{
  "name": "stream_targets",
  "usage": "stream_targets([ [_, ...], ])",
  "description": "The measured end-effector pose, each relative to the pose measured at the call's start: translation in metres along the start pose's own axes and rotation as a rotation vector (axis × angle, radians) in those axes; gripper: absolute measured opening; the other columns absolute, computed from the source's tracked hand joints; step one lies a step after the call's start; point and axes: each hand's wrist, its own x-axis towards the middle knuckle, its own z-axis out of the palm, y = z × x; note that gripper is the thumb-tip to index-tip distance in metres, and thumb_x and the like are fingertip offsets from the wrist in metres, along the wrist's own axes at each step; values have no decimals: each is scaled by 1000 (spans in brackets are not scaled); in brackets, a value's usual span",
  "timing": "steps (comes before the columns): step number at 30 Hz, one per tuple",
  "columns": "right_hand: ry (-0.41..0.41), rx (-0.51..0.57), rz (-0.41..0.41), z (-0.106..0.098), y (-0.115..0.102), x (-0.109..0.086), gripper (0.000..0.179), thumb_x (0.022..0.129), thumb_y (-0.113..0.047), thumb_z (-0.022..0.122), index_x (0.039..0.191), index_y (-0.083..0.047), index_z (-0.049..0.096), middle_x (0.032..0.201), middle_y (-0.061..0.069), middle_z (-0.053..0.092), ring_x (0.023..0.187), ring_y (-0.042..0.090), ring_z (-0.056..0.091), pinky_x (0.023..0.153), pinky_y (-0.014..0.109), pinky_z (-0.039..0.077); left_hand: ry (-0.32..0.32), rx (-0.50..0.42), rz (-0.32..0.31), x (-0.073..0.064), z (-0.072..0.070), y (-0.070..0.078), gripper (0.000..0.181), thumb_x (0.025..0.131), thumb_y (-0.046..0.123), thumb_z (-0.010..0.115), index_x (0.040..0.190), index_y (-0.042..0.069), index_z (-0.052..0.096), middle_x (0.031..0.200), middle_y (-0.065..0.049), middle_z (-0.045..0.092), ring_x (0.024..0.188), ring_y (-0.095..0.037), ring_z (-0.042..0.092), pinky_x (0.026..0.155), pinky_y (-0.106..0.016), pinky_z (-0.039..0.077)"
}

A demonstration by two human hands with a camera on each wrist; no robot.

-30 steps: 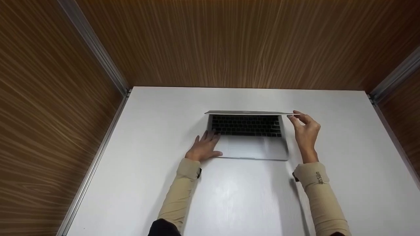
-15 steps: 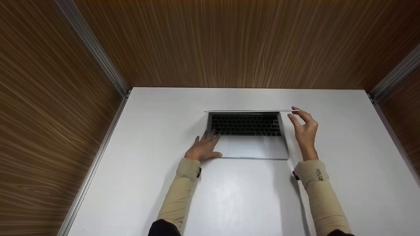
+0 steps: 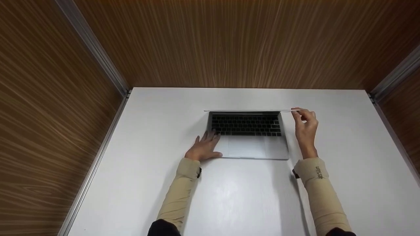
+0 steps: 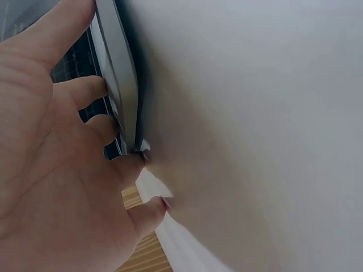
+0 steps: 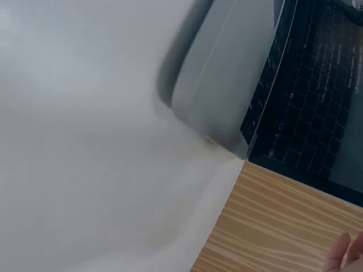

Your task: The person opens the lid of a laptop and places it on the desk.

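A silver laptop (image 3: 246, 146) lies on the white table, its black keyboard (image 3: 247, 125) facing up. Its lid (image 3: 249, 110) stands about upright and shows edge-on in the head view. My left hand (image 3: 203, 147) rests with spread fingers on the base's front left corner, thumb by the front edge. The left wrist view shows this hand (image 4: 62, 141) at the laptop's edge. At the lid's top right corner, my right hand (image 3: 305, 127) pinches the edge between thumb and fingers. In the right wrist view, the dark screen (image 5: 317, 96) reflects the keys, and only fingertips (image 5: 338, 249) show.
The white table (image 3: 157, 114) ends at a brown wood-grain panel (image 3: 246, 42) behind the laptop. Similar panels (image 3: 49, 114) with metal strips flank it on both sides.
The lid has tilted back from leaning over the keyboard to about upright. My right hand has moved slightly away with it, and its thumb has come up to the lid. The left hand stays put.
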Motion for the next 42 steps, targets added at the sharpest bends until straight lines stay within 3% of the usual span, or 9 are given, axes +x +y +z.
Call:
stream_targets([
  [4,48,-27,33,2,16,4,12,94,3,69,91,14,71,76,-1,55,73,13,38,68,21,27,-7,2,3,0,-1,0,85,98,50,64,163,12,24,169,-14,9,154,-38,5,121,-61,10],
  [6,64,-42,43,3,18,6,15,94,0,71,88,13,70,73,-7,46,71,13,36,66,21,26,-10,6,6,-1,-1,0,85,97,50,64,163,13,23,169,-14,9,154,-38,5,121,-61,10],
  [16,75,-52,45,7,14,18,25,95,-4,71,81,16,66,62,-1,38,66,7,29,65,24,22,-21,-29,14,-5,0,-1,87,96,50,66,163,14,23,169,-11,6,154,-35,3,122,-58,7],
  [26,56,-29,89,10,17,23,21,97,-7,68,97,14,67,81,-9,51,78,8,43,70,22,33,-21,20,19,-3,1,1,105,84,47,80,164,15,20,169,-11,7,154,-35,3,123,-56,8],
  [31,-29,-39,20,7,22,22,20,93,-1,71,107,12,65,97,11,62,83,15,46,73,22,34,-32,32,17,-2,-1,2,102,86,45,80,164,14,20,169,-11,7,154,-35,4,122,-57,9],
  [34,-100,-66,-26,6,23,21,29,90,6,69,116,12,59,110,23,60,86,18,45,73,21,33,-36,26,14,-3,-2,2,101,87,44,79,164,14,20,169,-10,7,154,-35,3,123,-56,9],
  [38,-167,-85,-47,6,24,21,39,86,15,65,123,12,52,118,26,54,91,25,46,74,21,33,-40,21,12,-3,-2,3,101,87,44,79,164,15,20,170,-9,6,154,-34,3,123,-55,8],
  [42,-175,-96,-55,6,24,21,42,84,16,66,123,12,50,118,26,53,96,26,47,78,27,35,-40,13,14,-4,-2,3,101,87,44,79,164,15,20,170,-9,7,155,-33,2,123,-55,8],
])
